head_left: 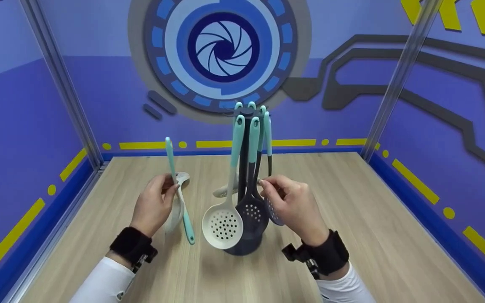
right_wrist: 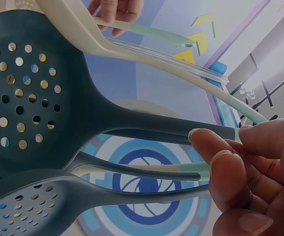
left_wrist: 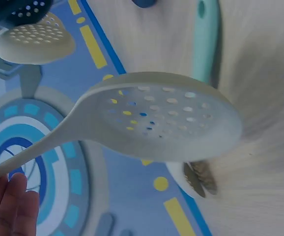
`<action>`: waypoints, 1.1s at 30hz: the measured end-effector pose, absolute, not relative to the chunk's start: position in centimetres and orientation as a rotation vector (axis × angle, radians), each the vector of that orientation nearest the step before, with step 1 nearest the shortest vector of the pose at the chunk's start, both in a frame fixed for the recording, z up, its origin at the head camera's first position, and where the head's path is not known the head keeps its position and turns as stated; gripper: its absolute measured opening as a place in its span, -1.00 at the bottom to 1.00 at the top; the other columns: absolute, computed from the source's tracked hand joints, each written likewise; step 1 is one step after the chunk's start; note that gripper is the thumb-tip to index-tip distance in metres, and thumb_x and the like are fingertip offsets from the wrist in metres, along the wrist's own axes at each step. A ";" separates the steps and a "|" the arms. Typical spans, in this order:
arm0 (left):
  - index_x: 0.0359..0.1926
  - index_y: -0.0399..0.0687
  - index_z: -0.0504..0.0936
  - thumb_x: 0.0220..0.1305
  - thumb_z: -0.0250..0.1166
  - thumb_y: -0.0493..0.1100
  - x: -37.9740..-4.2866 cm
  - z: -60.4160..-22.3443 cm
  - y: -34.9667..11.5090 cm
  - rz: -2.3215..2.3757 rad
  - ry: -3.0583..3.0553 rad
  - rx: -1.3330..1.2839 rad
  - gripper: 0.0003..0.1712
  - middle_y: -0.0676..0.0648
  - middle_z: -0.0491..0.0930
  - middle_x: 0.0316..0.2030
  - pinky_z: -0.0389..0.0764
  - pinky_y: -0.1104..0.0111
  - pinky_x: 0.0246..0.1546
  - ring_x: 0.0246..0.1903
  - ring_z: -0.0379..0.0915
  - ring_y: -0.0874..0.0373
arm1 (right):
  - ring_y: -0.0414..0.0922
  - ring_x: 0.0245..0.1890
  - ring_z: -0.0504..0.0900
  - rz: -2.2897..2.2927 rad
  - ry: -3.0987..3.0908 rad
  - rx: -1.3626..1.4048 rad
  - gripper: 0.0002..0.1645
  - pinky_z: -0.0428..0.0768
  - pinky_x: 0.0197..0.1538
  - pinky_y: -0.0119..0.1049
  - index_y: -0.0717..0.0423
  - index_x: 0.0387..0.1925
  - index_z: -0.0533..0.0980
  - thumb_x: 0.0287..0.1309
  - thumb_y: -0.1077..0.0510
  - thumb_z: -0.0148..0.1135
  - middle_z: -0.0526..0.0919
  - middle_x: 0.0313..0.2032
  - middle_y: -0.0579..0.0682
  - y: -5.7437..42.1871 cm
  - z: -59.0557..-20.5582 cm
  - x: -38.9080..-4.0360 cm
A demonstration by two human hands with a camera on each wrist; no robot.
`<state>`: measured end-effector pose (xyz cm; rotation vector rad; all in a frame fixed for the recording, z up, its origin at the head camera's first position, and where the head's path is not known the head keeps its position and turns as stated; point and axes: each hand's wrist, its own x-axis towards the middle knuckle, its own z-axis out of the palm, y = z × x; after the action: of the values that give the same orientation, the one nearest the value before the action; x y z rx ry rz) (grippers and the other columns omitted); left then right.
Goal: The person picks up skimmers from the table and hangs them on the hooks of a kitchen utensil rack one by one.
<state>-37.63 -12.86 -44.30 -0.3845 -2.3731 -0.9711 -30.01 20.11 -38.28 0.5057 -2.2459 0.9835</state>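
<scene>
My left hand (head_left: 154, 205) pinches a cream skimmer (left_wrist: 156, 118) by its neck, its mint handle pointing up and its perforated bowl hanging down. On the table beside it lies another pale utensil with a mint handle (head_left: 188, 227); the left wrist view shows its white head partly hidden behind the skimmer. A dark rack (head_left: 244, 247) carries several mint-handled utensils. At its front hang a cream skimmer (head_left: 223, 227) and a dark skimmer (right_wrist: 21, 93). My right hand (head_left: 295, 206) has thumb and fingers curled at the dark skimmer's handle, with the thumb overlapping it.
Behind the front skimmers, a dark perforated utensil (right_wrist: 29, 201) and a pale one (head_left: 225, 191) hang from the rack. The wooden table (head_left: 394, 252) is enclosed by blue-purple walls (head_left: 6, 139) with metal posts (head_left: 398, 80) at the back corners.
</scene>
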 end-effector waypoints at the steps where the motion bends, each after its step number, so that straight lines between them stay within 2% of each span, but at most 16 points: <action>1: 0.06 -0.04 0.54 0.41 0.23 -0.10 -37.5 -44.0 -12.6 -0.972 -2.353 -0.401 -0.74 -0.06 0.61 -0.13 0.69 0.17 -0.08 -0.12 0.63 0.09 | -0.36 -0.63 0.47 0.984 -2.247 0.505 -0.80 0.38 -0.63 -0.46 -0.18 -0.28 0.66 0.36 -0.09 0.17 0.71 -0.50 -0.22 20.1 -38.3 -30.0; 5: 0.07 -0.04 0.57 0.39 0.25 -0.15 -36.9 -42.5 -11.4 -0.981 -2.272 -0.483 -0.74 -0.04 0.61 -0.13 0.72 0.26 -0.13 -0.15 0.65 0.15 | -0.36 -0.63 0.47 0.980 -2.248 0.507 -0.80 0.38 -0.63 -0.46 -0.18 -0.28 0.66 0.36 -0.09 0.17 0.72 -0.49 -0.20 20.1 -38.2 -30.0; 11: 0.12 -0.02 0.59 0.38 0.26 -0.18 -36.3 -40.5 -9.6 -0.967 -2.198 -0.584 -0.69 -0.01 0.62 -0.15 0.71 0.40 -0.17 -0.18 0.65 0.23 | -0.37 -0.63 0.45 0.976 -2.228 0.526 -0.79 0.38 -0.63 -0.45 -0.16 -0.29 0.66 0.37 -0.08 0.17 0.69 -0.50 -0.30 20.3 -38.3 -30.1; 20: 0.27 0.07 0.56 0.38 0.26 -0.17 -36.5 -38.5 -8.1 -0.961 -2.125 -0.671 -0.55 0.00 0.62 -0.14 0.69 0.37 -0.14 -0.19 0.64 0.28 | -0.37 -0.63 0.48 0.995 -2.233 0.520 -0.80 0.41 -0.62 -0.45 -0.19 -0.28 0.66 0.36 -0.10 0.17 0.69 -0.50 -0.28 20.1 -38.4 -30.0; 33: 0.27 0.02 0.55 0.40 0.24 -0.15 -36.6 -37.5 -7.1 -0.944 -2.127 -0.704 -0.56 -0.01 0.61 -0.11 0.68 0.40 -0.14 -0.18 0.63 0.27 | -0.37 -0.61 0.49 0.993 -2.227 0.539 -0.78 0.44 -0.61 -0.46 -0.16 -0.29 0.66 0.37 -0.08 0.16 0.73 -0.48 -0.16 20.0 -38.4 -30.1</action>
<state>-36.62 -7.07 -37.54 -0.7042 -2.1272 -0.9444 -30.13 20.00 -38.36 0.5392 -2.2269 0.9927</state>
